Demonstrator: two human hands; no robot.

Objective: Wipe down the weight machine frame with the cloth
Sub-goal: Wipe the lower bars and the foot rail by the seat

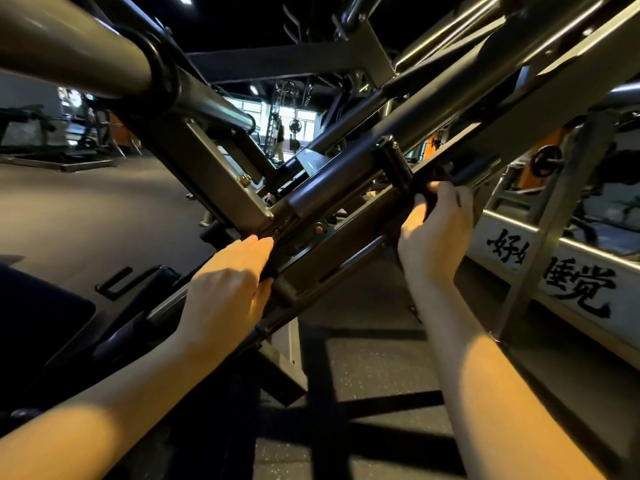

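The grey-brown weight machine frame (346, 188) crosses the view in slanting bars and tubes. My left hand (232, 282) grips a lower slanting bar (332, 251), fingers laid over its top and thumb hooked beneath. Further up the same bar, my right hand (436, 230) pinches a dark cloth (432, 197) between thumb and fingers and holds it against the frame beside a short black cross tube (398, 164). The cloth is nearly the colour of the metal, so its edges are hard to make out.
A pale beam with black painted characters (568, 271) runs along the right. A thick tube (69, 46) passes overhead at upper left. A black pad (41, 317) sits at lower left. Dark rubber floor (381, 368) lies below. Other machines and a distant person (280, 133) stand behind.
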